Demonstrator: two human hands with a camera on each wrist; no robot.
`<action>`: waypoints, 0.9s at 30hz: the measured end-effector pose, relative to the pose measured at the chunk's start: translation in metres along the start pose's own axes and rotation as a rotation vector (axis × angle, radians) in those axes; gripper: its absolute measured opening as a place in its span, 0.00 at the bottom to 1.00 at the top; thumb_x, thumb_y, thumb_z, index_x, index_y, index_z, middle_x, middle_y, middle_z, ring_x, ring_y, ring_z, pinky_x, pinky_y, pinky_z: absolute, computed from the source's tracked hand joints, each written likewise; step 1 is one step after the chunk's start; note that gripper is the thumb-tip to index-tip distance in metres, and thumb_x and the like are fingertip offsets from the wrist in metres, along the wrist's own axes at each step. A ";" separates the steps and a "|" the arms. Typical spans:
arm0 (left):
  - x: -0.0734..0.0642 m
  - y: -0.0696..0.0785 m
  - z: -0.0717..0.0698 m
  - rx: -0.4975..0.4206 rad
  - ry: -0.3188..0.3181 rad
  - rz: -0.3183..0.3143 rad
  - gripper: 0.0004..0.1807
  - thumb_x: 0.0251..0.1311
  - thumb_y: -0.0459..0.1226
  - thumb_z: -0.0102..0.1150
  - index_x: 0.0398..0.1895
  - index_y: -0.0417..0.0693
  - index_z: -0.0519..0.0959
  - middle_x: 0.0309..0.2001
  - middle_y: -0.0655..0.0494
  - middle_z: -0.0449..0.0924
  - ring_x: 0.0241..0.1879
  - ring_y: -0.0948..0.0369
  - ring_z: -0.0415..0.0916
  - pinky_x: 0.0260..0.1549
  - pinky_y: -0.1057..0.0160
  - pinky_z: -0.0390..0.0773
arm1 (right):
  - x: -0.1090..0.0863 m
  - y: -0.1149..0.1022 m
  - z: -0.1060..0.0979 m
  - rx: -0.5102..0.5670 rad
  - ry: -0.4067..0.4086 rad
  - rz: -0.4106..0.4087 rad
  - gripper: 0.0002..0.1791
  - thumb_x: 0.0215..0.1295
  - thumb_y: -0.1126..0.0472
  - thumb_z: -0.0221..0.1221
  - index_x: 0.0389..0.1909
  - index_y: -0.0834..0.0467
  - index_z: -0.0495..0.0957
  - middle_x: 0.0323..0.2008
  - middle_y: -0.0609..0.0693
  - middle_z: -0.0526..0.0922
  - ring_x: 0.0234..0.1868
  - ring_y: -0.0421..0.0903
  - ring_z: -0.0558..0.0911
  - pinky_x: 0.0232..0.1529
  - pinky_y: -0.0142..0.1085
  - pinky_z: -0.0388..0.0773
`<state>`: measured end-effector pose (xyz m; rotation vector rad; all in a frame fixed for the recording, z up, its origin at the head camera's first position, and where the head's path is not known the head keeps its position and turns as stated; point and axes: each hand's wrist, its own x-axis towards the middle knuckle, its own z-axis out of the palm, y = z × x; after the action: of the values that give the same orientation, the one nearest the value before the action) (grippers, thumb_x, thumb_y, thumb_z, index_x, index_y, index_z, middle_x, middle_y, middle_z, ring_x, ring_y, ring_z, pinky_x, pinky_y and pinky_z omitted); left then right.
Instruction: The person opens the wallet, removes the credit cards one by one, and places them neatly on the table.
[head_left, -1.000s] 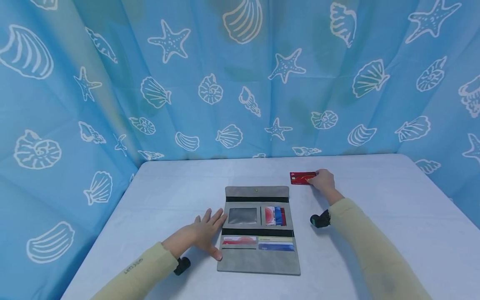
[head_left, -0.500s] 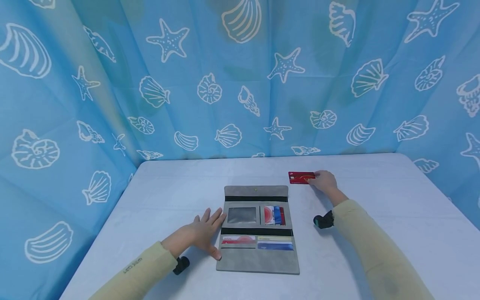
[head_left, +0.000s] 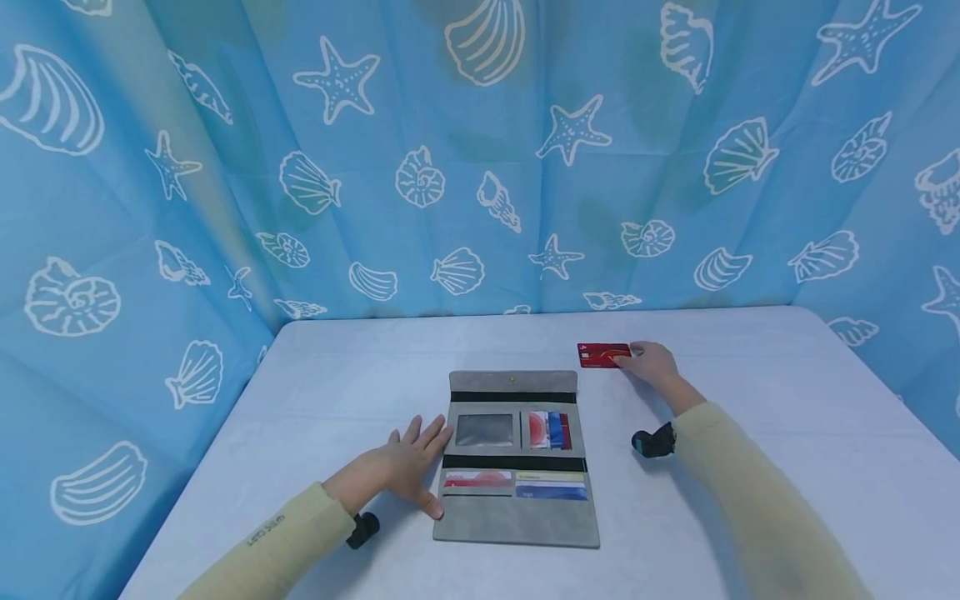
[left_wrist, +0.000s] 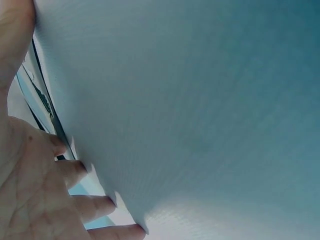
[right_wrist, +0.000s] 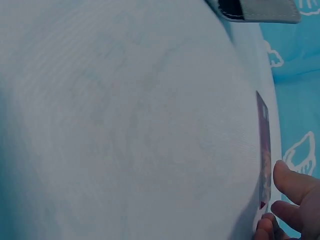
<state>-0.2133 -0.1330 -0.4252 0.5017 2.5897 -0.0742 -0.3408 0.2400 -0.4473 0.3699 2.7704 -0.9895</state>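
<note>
A grey wallet [head_left: 517,525] lies unfolded on the white-covered table, several cards tucked in its slots. At its left edge my left hand [head_left: 405,467] is spread, fingers straight, with the fingertips and thumb right at the rim; the left wrist view shows the palm [left_wrist: 30,185] and straight fingers beside it. Beyond the wallet, to its upper right, is a red bank card [head_left: 600,355]. My right hand [head_left: 652,367] pinches its right end, thumb over the face. The right wrist view shows the card [right_wrist: 264,155] nearly edge-on, low over the cloth, beside the thumb and fingers.
Inside the wallet are a clear window pocket [head_left: 483,430], a slot with upright cards [head_left: 550,431] and lower slots with more cards [head_left: 551,486]. A blue shell-print curtain [head_left: 480,167] hangs behind the table [head_left: 360,367]. Black wrist cameras [head_left: 654,441] sit under both wrists.
My right wrist and forearm have shifted a little to the right, while the bank card stays nearly where it was. My left hand and the wallet have not moved.
</note>
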 end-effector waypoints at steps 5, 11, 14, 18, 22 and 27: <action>0.000 0.000 0.000 0.010 -0.003 -0.003 0.65 0.32 0.65 0.65 0.72 0.51 0.43 0.73 0.52 0.36 0.71 0.44 0.32 0.63 0.39 0.45 | -0.003 0.007 -0.007 0.130 -0.052 0.022 0.35 0.65 0.54 0.52 0.67 0.66 0.52 0.65 0.70 0.53 0.64 0.65 0.56 0.61 0.55 0.60; 0.000 0.001 -0.001 0.017 -0.009 -0.004 0.65 0.33 0.65 0.65 0.72 0.51 0.42 0.73 0.52 0.36 0.71 0.45 0.32 0.63 0.40 0.46 | -0.020 0.008 -0.014 0.202 -0.067 -0.002 0.33 0.66 0.54 0.52 0.67 0.65 0.53 0.62 0.70 0.59 0.58 0.62 0.67 0.55 0.46 0.71; 0.000 0.001 -0.001 0.018 -0.010 -0.007 0.65 0.33 0.65 0.65 0.72 0.51 0.43 0.73 0.52 0.36 0.71 0.45 0.32 0.63 0.40 0.46 | -0.031 0.007 -0.014 0.208 -0.081 -0.031 0.33 0.66 0.54 0.52 0.66 0.66 0.54 0.60 0.69 0.62 0.55 0.60 0.70 0.51 0.42 0.74; 0.000 0.001 -0.001 0.020 -0.008 -0.006 0.64 0.33 0.65 0.65 0.72 0.51 0.43 0.73 0.52 0.36 0.71 0.44 0.32 0.63 0.40 0.46 | -0.046 0.004 -0.011 0.205 -0.103 -0.072 0.33 0.66 0.55 0.53 0.66 0.67 0.55 0.59 0.70 0.64 0.50 0.58 0.73 0.49 0.42 0.75; -0.001 0.002 -0.002 0.019 -0.009 -0.004 0.64 0.33 0.65 0.65 0.72 0.51 0.43 0.73 0.52 0.36 0.71 0.45 0.32 0.63 0.40 0.45 | -0.060 0.002 -0.005 0.187 -0.111 -0.116 0.32 0.65 0.55 0.54 0.65 0.66 0.58 0.56 0.69 0.67 0.45 0.56 0.75 0.46 0.41 0.77; -0.001 0.003 -0.004 0.019 -0.014 -0.001 0.64 0.34 0.65 0.65 0.72 0.50 0.42 0.73 0.51 0.36 0.71 0.44 0.33 0.63 0.39 0.46 | -0.075 -0.005 0.005 0.186 -0.107 -0.164 0.29 0.63 0.56 0.56 0.62 0.65 0.63 0.51 0.66 0.72 0.40 0.52 0.77 0.41 0.37 0.78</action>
<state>-0.2127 -0.1303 -0.4212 0.5052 2.5779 -0.1019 -0.2700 0.2203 -0.4296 0.1118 2.6544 -1.2703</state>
